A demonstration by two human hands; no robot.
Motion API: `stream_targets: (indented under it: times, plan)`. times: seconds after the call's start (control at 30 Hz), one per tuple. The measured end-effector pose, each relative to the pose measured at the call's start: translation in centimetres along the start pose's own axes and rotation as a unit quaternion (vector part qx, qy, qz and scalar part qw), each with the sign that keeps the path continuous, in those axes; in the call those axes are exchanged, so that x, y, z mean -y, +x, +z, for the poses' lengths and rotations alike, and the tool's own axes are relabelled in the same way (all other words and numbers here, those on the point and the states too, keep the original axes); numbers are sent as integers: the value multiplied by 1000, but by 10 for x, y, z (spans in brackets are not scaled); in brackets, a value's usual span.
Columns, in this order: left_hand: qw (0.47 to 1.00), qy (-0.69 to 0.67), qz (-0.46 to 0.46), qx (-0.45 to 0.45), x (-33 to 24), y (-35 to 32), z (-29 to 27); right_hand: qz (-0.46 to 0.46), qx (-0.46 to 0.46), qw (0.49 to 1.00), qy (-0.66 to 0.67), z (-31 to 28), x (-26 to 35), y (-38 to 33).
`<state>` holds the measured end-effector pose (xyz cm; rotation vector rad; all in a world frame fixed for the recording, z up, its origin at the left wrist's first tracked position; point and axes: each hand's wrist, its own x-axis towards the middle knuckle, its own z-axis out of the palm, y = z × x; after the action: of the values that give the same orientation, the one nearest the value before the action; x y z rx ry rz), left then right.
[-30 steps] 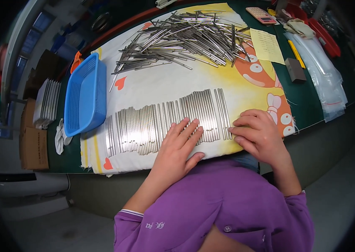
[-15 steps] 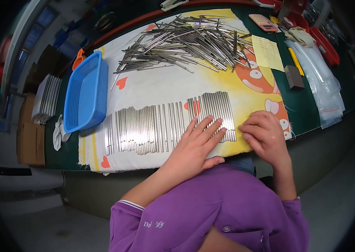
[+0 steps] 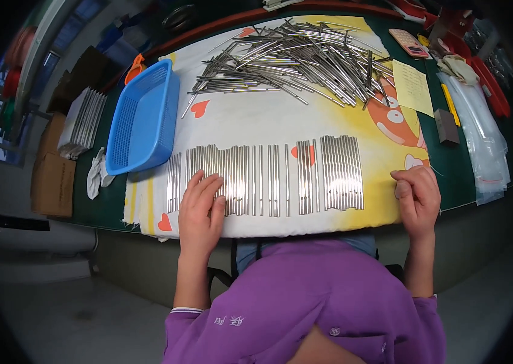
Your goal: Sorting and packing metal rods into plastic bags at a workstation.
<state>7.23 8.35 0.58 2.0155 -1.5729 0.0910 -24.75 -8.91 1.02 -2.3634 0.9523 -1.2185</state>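
Thin shiny metal rods (image 3: 343,176) lie side by side in an uneven row across the near part of a patterned cloth (image 3: 250,118), in denser groups with several spaced singly between them. My left hand (image 3: 199,209) rests flat over the left group, fingers stretched and touching the rods, covering their lower ends. Beyond the row's right end, my right hand (image 3: 419,197) is held over the cloth's right edge with its fingers curled in and the thumb against them. Whether anything is inside it is hidden. A loose, tangled heap of rods (image 3: 293,60) covers the far side of the cloth.
At the cloth's left stands a blue plastic basket (image 3: 141,121), with white gloves (image 3: 95,173) and a stack of thin panels (image 3: 83,124) farther left. On the right are a yellow paper (image 3: 413,88), a dark block (image 3: 446,127), a calculator (image 3: 408,42) and clear plastic bags (image 3: 481,145).
My left hand has moved left from the right-hand rods to the left group. Rods at the right now stand in more separated groups. My right hand has shifted right and curled more tightly.
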Motion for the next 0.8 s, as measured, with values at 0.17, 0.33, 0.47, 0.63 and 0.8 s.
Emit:
stream_targets:
  times: [0.17, 0.33, 0.47, 0.63, 0.8]
  plan:
    - [998, 8, 0, 57, -9, -8, 4, -62, 108, 992, -12, 9, 7, 7]
    - [997, -8, 26, 66, -14, -2, 9, -100, 212, 972, 5, 15, 14, 1]
    - [998, -13, 29, 55, -12, -6, 14, -99, 217, 971, -18, 1, 2, -1]
    - [999, -14, 25, 41, -14, -7, 17, -83, 222, 971, -26, -9, -4, -4]
    - [999, -7, 33, 33, -13, -7, 18, -80, 215, 973, -31, -12, -5, -3]
